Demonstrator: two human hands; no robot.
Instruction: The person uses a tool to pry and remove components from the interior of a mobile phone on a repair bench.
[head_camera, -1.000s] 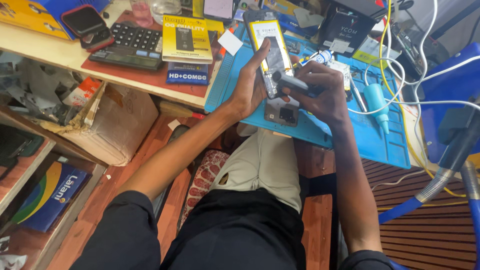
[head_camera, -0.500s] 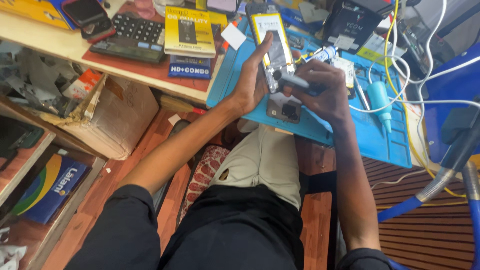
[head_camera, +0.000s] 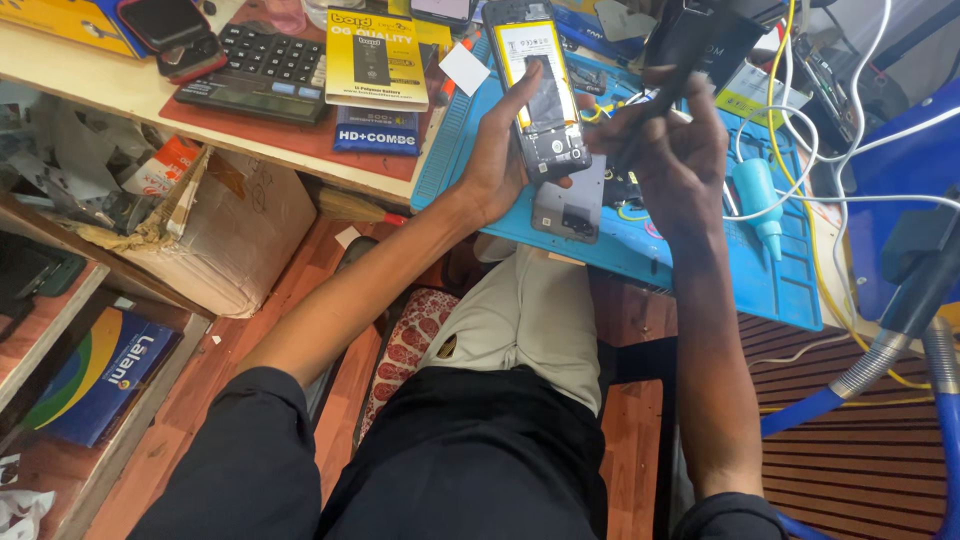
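— What's changed in the last second?

— My right hand (head_camera: 668, 150) has lifted off the opened phone (head_camera: 540, 95) and now sits just right of it, fingers pinched together on a thin dark tool (head_camera: 640, 125); my left hand (head_camera: 500, 150) has stayed clamped on the phone's left edge, thumb across its back, holding it tilted above the blue mat (head_camera: 690, 250).

— And the risk?

— I judge the phone could slide from that one-sided grip and land on the grey cover plate (head_camera: 568, 208) just below it; the yellow-labelled battery (head_camera: 530, 55) is bare, so a slip of the tool tip could gouge it; the white cables (head_camera: 790, 190) right of the phone could snag my wrist; the small teal bottle (head_camera: 757, 190) beyond them might tip.
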